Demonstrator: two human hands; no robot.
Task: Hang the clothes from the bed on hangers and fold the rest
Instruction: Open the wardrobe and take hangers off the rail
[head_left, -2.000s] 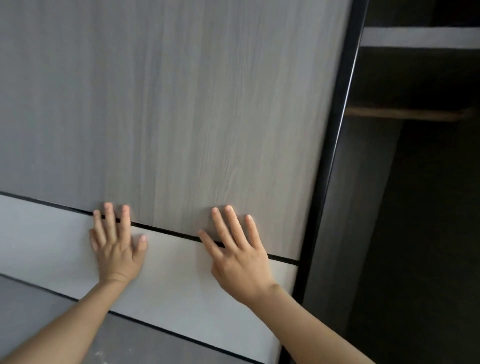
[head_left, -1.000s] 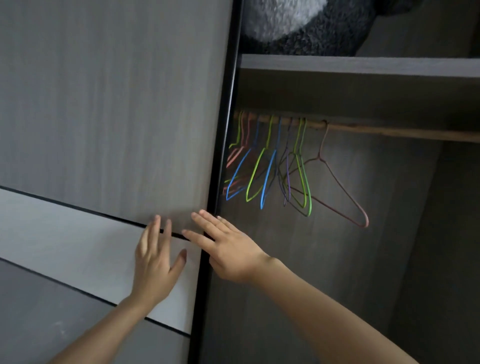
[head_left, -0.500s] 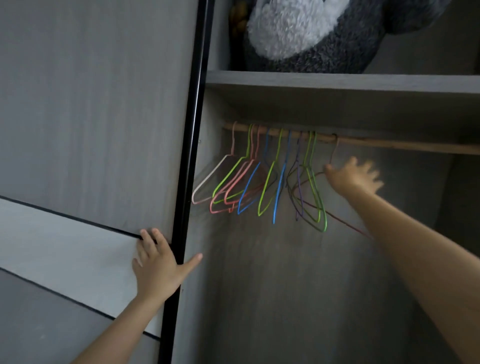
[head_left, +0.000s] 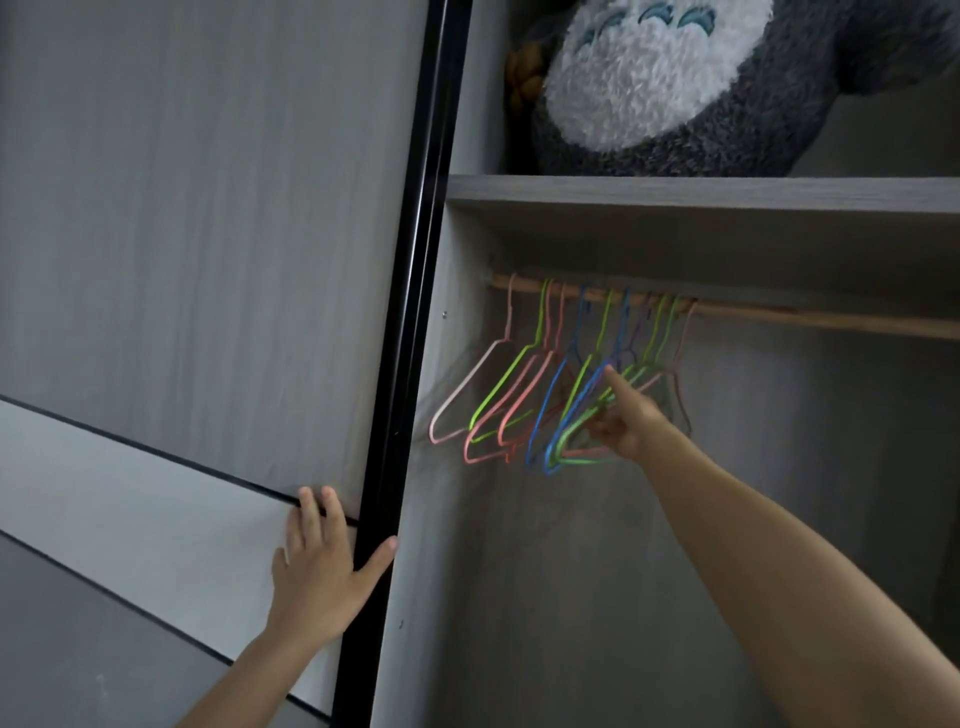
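Several coloured wire hangers (head_left: 498, 405) in pink, green and blue hang bunched at the left end of a wooden rod (head_left: 831, 322) inside the open wardrobe. My right hand (head_left: 623, 421) is in among the rightmost hangers. Its index finger points up and its other fingers curl round the lower wires of the green ones. My left hand (head_left: 317, 566) lies flat on the grey sliding door (head_left: 208, 234), with the thumb against the door's black edge frame. No clothes or bed are in view.
A grey and white plush toy (head_left: 665, 78) sits on the shelf (head_left: 701, 189) above the rod. The rod runs bare to the right of the hangers. Below the hangers there is only the dark wardrobe back wall.
Both hands slid the door left and uncovered the hangers. My right hand then left the door, reached up near the rod, and has now dropped lower into the hanger bunch.
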